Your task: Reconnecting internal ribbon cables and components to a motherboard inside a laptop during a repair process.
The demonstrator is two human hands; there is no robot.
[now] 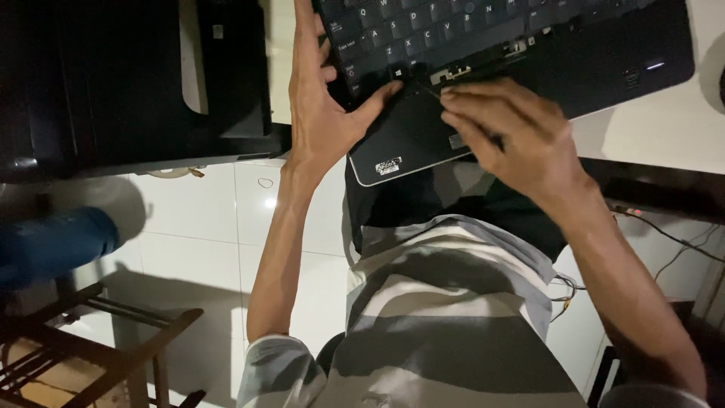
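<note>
A black laptop point(604, 53) lies on a white desk, its near left corner jutting over the edge. My left hand point(321, 98) rests flat along the laptop's left side, thumb stretched onto the palm rest. My right hand point(513, 132) is over the palm rest with its fingers pinched around a thin dark tool point(430, 89). The tool's tip points at a gap under the lower row of the keyboard point(423, 34), where pale metal shows. What lies beneath my right palm is hidden.
A black printer-like box point(136, 83) stands at the left. The white desk point(664, 128) runs to the right. Below are white floor tiles point(196, 227), a wooden chair frame point(98, 332), a blue object point(53, 242) and cables point(680, 242) at the right.
</note>
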